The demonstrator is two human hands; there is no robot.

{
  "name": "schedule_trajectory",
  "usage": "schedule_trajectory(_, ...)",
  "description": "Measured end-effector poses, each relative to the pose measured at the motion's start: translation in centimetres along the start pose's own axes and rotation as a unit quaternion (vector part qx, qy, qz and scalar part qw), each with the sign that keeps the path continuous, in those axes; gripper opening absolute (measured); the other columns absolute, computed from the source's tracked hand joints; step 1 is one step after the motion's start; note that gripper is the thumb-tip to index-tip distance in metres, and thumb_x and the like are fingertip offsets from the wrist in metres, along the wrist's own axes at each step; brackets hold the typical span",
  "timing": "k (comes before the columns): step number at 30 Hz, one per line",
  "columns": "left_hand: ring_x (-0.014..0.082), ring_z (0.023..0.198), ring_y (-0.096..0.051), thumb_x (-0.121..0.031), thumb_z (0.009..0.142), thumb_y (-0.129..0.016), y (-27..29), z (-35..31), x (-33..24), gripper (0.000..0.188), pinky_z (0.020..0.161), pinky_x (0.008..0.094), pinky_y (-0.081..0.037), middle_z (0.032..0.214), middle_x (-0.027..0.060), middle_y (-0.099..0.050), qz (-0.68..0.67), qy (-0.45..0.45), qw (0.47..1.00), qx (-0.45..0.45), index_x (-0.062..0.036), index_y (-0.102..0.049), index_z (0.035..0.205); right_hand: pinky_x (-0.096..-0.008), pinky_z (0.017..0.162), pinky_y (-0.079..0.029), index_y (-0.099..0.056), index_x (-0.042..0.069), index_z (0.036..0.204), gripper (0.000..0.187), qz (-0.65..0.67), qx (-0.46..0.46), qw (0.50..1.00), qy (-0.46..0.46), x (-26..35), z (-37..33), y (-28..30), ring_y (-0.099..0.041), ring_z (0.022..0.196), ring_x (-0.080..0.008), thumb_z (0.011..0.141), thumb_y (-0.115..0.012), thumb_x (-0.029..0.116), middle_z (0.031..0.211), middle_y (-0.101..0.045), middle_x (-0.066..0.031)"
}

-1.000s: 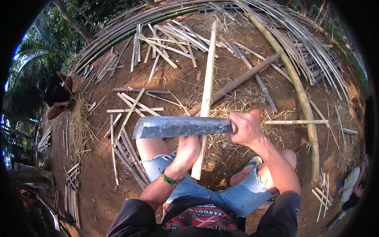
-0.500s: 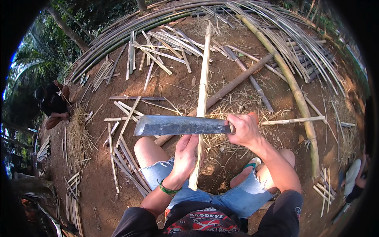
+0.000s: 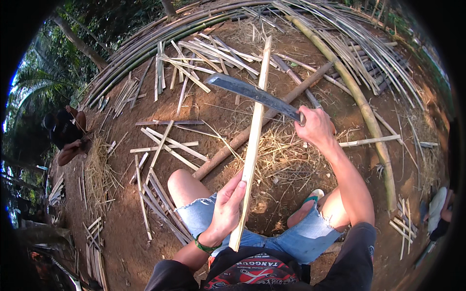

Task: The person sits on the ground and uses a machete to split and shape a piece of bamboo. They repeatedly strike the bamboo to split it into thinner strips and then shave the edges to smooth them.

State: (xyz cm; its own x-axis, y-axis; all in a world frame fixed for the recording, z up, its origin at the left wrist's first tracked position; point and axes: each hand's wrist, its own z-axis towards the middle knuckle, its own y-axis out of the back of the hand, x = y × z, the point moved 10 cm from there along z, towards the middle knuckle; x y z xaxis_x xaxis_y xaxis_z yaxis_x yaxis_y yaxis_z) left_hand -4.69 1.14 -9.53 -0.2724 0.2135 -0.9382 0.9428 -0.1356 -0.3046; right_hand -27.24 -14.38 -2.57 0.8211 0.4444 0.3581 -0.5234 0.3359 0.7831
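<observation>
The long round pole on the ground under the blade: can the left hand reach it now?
Probably not at once. The left hand is closed around the bamboo strip, and the pole lies beyond the knee, so it must first let go.

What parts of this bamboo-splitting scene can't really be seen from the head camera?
- Knife handle: hidden inside the right hand.
- Where the blade meets the bamboo strip: touching or just above, cannot tell.
- Lower end of the strip: partly covered by the left hand.
- Person crouching at left: dark, too small to tell what they do.
- Right edge: another person cut off by the rim.
</observation>
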Motion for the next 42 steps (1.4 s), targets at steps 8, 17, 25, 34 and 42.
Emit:
schedule_trajectory(8, 0.0086, 0.046, -0.048, -0.029, 0.108, -0.047, 0.6, -0.8, -0.3, 0.053, 0.041, 0.0234, -0.041, 0.062, 0.0001, -0.051, 0.012, 0.004, 1.000, -0.008, -0.0040, -0.036, 0.153, -0.0384, 0.048, -0.048, -0.064, 0.008, 0.078, 0.009, -0.002, 0.010, 0.999, 0.033, 0.7, -1.1, -0.8, -0.063, 0.048, -0.0223, 0.076, -0.071, 0.014, 0.054, -0.061, -0.0075)
schedule_trajectory(17, 0.0125, 0.037, -0.037, -0.023, 0.109, -0.040, -0.6, -1.2, 1.4, 0.054, 0.032, 0.0249, -0.032, 0.056, 0.0051, -0.043, -0.325, 0.122, 0.931, 0.113, -0.0088, -0.024, 0.158, -0.0439, 0.060, -0.052, -0.070, 0.002, 0.086, 0.021, 0.016, -0.045, 0.984, -0.170, -7.5, 0.9, 1.9, -0.066, 0.059, -0.0343, 0.078, -0.070, 0.022, 0.060, -0.064, -0.0143)
schedule_trajectory(25, 0.0104, 0.040, -0.038, -0.018, 0.109, -0.036, -1.5, 2.2, 1.2, 0.053, 0.033, 0.0213, -0.035, 0.059, 0.0031, -0.042, -0.451, 0.126, 0.866, 0.175, -0.0106, -0.019, 0.159, -0.0423, 0.051, -0.051, -0.064, 0.007, 0.079, 0.014, 0.066, 0.082, 0.994, 0.000, 6.5, -3.5, -1.2, -0.067, 0.056, -0.0315, 0.072, -0.073, 0.016, 0.060, -0.065, -0.0124)
schedule_trajectory(34, 0.0092, 0.038, -0.038, -0.032, 0.108, -0.044, 1.7, 3.9, 0.0, 0.048, 0.034, 0.0217, -0.032, 0.055, -0.0002, -0.045, -0.193, 0.045, 0.978, -0.064, -0.0086, -0.039, 0.150, -0.0450, 0.056, -0.053, -0.055, 0.005, 0.074, 0.026, 0.087, 0.081, 0.980, 0.160, 10.4, -5.4, -1.9, -0.067, 0.064, -0.0319, 0.059, -0.074, 0.014, 0.066, -0.062, -0.0098)
schedule_trajectory(42, 0.0098, 0.041, -0.039, -0.027, 0.109, -0.044, 0.9, 2.8, -0.1, 0.045, 0.036, 0.0249, -0.035, 0.058, -0.0008, -0.041, -0.157, 0.029, 0.987, -0.006, -0.0049, -0.041, 0.148, -0.0431, 0.056, -0.052, -0.061, 0.005, 0.082, 0.019, 0.057, 0.058, 0.993, 0.091, 6.2, -3.1, -0.8, -0.068, 0.061, -0.0313, 0.069, -0.074, 0.009, 0.068, -0.066, -0.0123)
